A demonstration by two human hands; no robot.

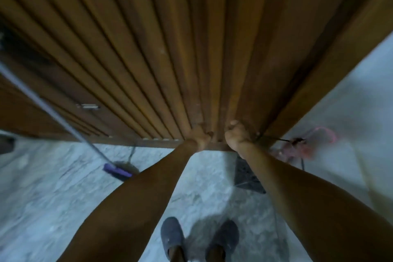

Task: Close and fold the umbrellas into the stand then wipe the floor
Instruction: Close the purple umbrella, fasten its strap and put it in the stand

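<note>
I am reaching both arms down, left hand point(200, 137) and right hand point(235, 135) each curling its grip around low slats of a wooden door point(148, 49), apparently to shift it; no umbrella or stand is showing, and a mop point(117, 170) is leaning near left.

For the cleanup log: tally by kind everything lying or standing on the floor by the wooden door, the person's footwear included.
Mop or broom with a purple head, its handle leaning on the door: 1
Grey slippers: 2
Dark mat-like thing, too blurred to name: 1
Pink thing, too blurred to name: 1
Total: 5
</note>
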